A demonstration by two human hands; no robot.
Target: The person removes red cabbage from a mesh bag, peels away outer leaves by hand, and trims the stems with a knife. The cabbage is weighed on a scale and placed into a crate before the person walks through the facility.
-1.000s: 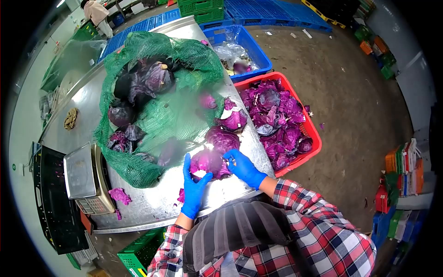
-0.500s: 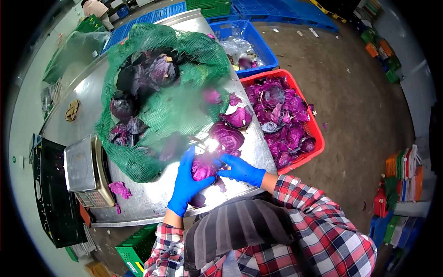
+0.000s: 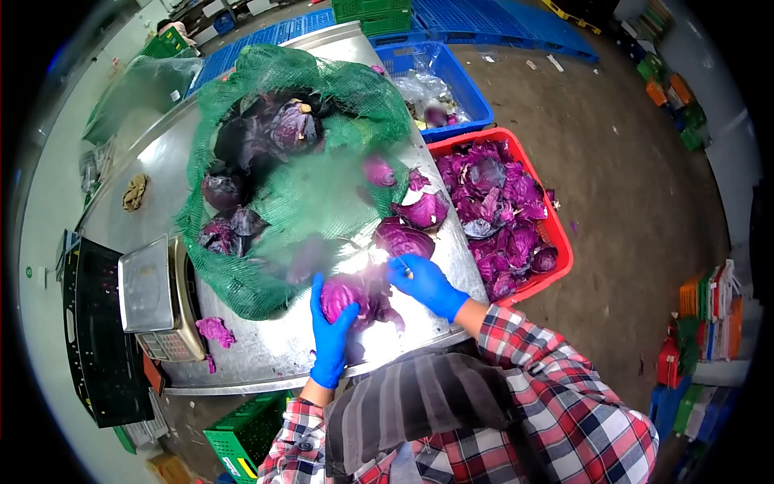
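Red cabbage (image 3: 345,292) on near edge of steel table (image 3: 266,355), just in front of green net sack (image 3: 298,194). Left hand (image 3: 330,343) fingers clasp its left side. Right hand (image 3: 427,284) curled at its right; grip unclear.

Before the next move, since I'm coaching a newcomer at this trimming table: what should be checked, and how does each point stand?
1. Grip: the left hand clasps the cabbage: ok.
2. Support: the cabbage rests on the steel table, back from its edge: ok.
3. Gloves: on both hands, the right hand too: ok.
4. What the right hand pinches at the cabbage's top: cannot tell, glare hides it.
5. Room in the red crate for more leaves: ok, though it is well filled.
6. Tidy work surface: not ok, leaf scraps lie beside the scale.
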